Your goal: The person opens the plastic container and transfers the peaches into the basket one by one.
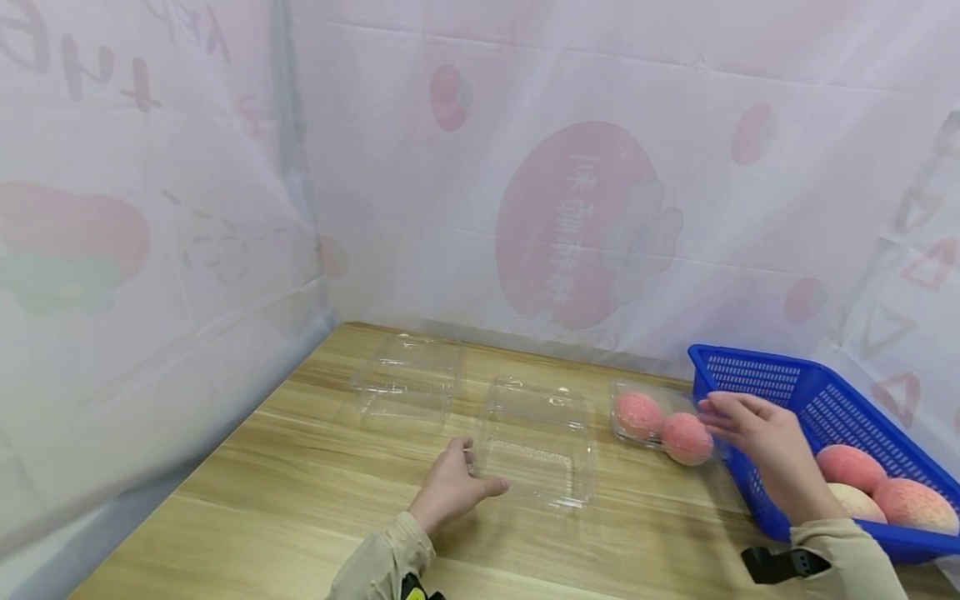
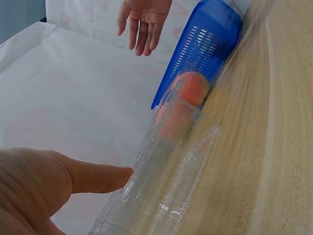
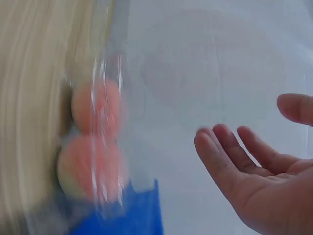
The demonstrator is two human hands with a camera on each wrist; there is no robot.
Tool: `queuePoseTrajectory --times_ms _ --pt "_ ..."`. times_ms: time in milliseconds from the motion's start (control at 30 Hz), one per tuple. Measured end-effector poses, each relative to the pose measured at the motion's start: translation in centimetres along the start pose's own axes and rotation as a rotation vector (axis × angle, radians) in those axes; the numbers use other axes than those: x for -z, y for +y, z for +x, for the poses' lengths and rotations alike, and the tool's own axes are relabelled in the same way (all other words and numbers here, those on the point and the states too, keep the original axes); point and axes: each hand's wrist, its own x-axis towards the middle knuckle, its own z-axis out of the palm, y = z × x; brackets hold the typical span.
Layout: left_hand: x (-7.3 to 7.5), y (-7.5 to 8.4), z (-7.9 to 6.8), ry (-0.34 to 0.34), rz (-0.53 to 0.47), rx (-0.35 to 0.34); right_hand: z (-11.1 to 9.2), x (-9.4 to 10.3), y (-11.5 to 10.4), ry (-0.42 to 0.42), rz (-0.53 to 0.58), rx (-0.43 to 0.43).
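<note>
A clear plastic clamshell box [image 1: 534,479] lies opened out on the table, with its lid folded back. My left hand [image 1: 452,486] is at its left edge, thumb straight and fingers spread, as the thumb [image 2: 100,177] in the left wrist view shows. To the right, another clear box [image 1: 628,432] contains two pink peaches [image 1: 638,415]. My right hand [image 1: 765,446] hovers between that box and the blue basket [image 1: 757,379], its palm empty and fingers loosely extended. Several more peaches [image 1: 850,468] sit in the basket.
Another opened clear box [image 1: 408,400] stands at the back left of the wooden table [image 1: 300,492]. Printed white sheets [image 1: 390,208] hang behind the table and along its sides. The basket takes up the right side.
</note>
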Motion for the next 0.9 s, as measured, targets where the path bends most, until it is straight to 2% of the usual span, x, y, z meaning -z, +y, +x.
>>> queuePoseTrajectory --times_ms 133,267,367,567,900 --pt "-0.1 0.1 0.0 -0.010 -0.010 -0.001 -0.5 -2.3 0.2 -0.064 0.104 -0.082" --pt "-0.2 0.2 -0.1 -0.007 -0.007 0.000 -0.8 -4.7 0.8 -0.045 0.166 -0.184" --pt "-0.2 0.3 -0.1 -0.007 -0.009 -0.002 -0.9 -6.4 1.4 -0.035 0.173 -0.244" --pt "-0.1 0.3 -0.1 -0.008 -0.015 -0.003 -1.1 -9.2 2.7 -0.051 0.152 -0.257" --pt "0.1 0.1 -0.1 -0.008 -0.016 0.005 -1.1 -11.7 3.6 -0.033 0.239 -0.237"
